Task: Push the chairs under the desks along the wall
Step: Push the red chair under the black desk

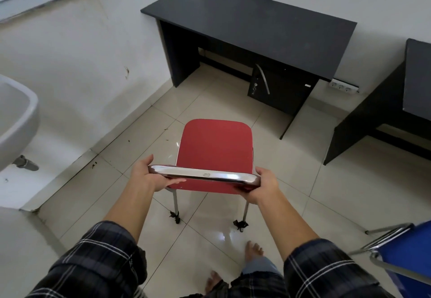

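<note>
**Red chair being lined up with the desk by the wall**

The person is standing behind the red chair (217,150), which is sitting on the tiled floor (291,181) a little way out from the black desk (251,27) against the wall. Its seat is pointing toward the knee space. Its 2 rear feet are showing on the tiles, while the front legs are hiding under the seat.

Both hands are holding the chrome top rail (205,176) of the backrest. The left hand (145,177) is curling round the left end with its thumb over the top, and the right hand (262,187) is clasping the right corner with its fingers tucked beneath. Neither is carrying anything else.

The chair is looking light, with thin tube legs and a padded seat, and the metal frame is probably stiff enough to pass a push straight to the feet. The polished rail is likely slippery, so the 2 bent corners are offering the surest hold. On glossy tiles the capped feet may be dragging or chattering. The drawer unit (279,90) is filling the right side of the knee space, so the chair is needing to go left of it.

A blue chair (405,251) is standing at lower right, near a 2nd desk (417,76).
</note>
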